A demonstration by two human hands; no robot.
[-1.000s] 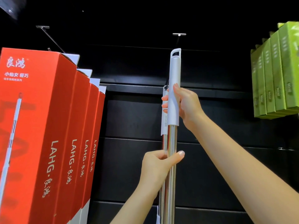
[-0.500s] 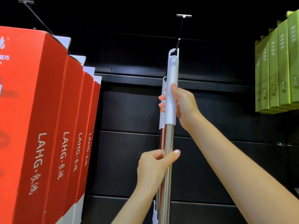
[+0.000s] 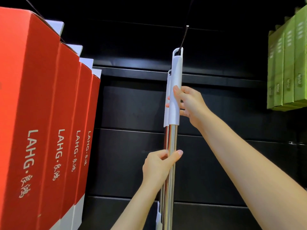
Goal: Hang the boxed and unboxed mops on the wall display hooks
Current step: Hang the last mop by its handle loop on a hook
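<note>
Nearest the camera, the left hand (image 3: 159, 165) is wrapped around the shiny steel pole of the unboxed mop (image 3: 171, 155), and a bit higher the right hand (image 3: 189, 102) grips its white plastic handle. Further back, the handle's top loop sits on the black wall hook (image 3: 184, 34), with a second mop (image 3: 167, 100) just behind. Red boxes (image 3: 41, 113) hang left, green boxes (image 3: 289, 63) far right.

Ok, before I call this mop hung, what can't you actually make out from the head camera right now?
- Hook: its outer end runs past the top edge.
- Mop handle: whether its hanging loop rests fully on the hook; dark rod against dark wall.
- Mop head: cut off by the bottom edge.
- Second mop behind: mostly hidden by the front handle.
- Green boxes: print too blurred.
</note>
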